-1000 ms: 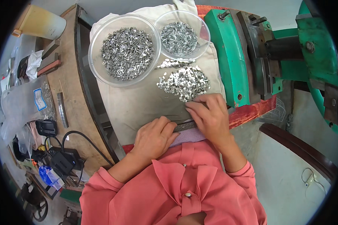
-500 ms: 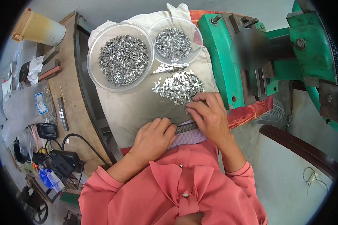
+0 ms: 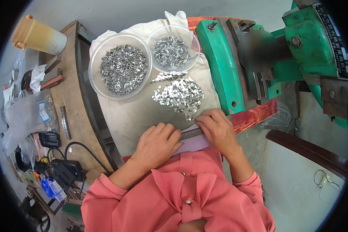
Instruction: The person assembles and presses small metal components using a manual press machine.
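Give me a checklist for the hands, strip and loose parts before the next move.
1. Left hand at the strip's left: ok.
2. Right hand at the strip's right: ok.
3. Dark ridged strip lying over the purple cloth: ok.
4. Silver pieces heaped ahead of the hands: ok.
5. Large tub and small tub upright: ok.
6. Piece between right fingertips: cannot tell.

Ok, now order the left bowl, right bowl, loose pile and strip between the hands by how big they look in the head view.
Largest to smallest:
Left bowl
Right bowl
Loose pile
Strip, judging its visible part
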The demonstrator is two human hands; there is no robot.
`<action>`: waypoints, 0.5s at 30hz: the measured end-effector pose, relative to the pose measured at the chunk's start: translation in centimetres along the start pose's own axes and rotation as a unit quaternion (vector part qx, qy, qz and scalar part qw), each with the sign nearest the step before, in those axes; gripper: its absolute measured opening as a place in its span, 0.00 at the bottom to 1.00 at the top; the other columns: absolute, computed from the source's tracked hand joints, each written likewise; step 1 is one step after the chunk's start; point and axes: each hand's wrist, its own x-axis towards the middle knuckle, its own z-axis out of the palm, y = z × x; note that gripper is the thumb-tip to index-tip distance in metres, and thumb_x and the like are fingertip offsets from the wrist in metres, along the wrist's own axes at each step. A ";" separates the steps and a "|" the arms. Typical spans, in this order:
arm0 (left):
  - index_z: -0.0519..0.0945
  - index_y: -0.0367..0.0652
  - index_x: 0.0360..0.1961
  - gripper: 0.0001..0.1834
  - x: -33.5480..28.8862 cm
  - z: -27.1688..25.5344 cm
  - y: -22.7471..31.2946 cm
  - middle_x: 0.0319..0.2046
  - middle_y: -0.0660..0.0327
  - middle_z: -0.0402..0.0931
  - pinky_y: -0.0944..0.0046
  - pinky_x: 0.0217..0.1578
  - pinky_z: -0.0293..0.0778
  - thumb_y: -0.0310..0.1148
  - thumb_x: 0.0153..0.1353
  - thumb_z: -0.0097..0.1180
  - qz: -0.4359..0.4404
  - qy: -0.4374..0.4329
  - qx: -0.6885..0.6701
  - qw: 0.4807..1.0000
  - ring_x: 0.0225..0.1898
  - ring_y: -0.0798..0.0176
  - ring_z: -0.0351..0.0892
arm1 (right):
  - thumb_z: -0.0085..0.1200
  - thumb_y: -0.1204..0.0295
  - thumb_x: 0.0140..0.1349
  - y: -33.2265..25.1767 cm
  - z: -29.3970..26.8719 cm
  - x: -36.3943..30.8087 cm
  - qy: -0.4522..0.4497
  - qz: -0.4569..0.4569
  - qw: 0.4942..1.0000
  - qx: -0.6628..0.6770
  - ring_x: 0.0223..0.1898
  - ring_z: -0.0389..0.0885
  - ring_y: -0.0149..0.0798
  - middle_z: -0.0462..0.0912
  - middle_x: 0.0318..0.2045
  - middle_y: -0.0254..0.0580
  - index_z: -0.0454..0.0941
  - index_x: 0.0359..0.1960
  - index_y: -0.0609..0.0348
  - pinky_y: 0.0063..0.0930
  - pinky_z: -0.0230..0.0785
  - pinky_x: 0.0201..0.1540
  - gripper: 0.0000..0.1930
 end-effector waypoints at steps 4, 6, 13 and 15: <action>0.79 0.44 0.34 0.08 0.3 1.3 0.7 0.31 0.64 0.69 0.63 0.35 0.71 0.33 0.52 0.59 0.046 -0.006 0.073 0.996 0.35 0.63 0.73 | 0.63 0.78 0.57 -0.2 0.2 0.9 -0.023 -0.021 0.999 -0.025 0.36 0.82 0.46 0.78 0.35 0.41 0.80 0.37 0.59 0.39 0.75 0.38 0.07; 0.80 0.43 0.33 0.07 0.3 1.5 0.7 0.30 0.64 0.69 0.64 0.35 0.71 0.32 0.51 0.57 0.050 0.004 0.074 0.996 0.34 0.64 0.73 | 0.63 0.78 0.57 -0.4 0.1 1.4 -0.030 -0.018 0.999 -0.025 0.35 0.83 0.47 0.79 0.34 0.41 0.79 0.38 0.59 0.38 0.76 0.36 0.08; 0.82 0.40 0.36 0.11 -1.2 -0.8 1.1 0.30 0.64 0.70 0.65 0.32 0.72 0.31 0.51 0.58 0.064 0.009 0.052 0.997 0.33 0.64 0.73 | 0.58 0.79 0.58 -1.2 -0.6 4.3 -0.015 -0.066 0.996 -0.064 0.29 0.82 0.44 0.77 0.33 0.41 0.77 0.38 0.60 0.35 0.75 0.29 0.07; 0.82 0.41 0.38 0.13 -1.8 -2.1 0.8 0.30 0.63 0.72 0.64 0.31 0.72 0.32 0.51 0.61 0.046 0.019 0.039 0.998 0.32 0.63 0.74 | 0.61 0.80 0.57 -1.5 -0.9 5.3 -0.008 -0.068 0.995 -0.069 0.30 0.83 0.45 0.79 0.33 0.41 0.78 0.37 0.60 0.35 0.75 0.31 0.07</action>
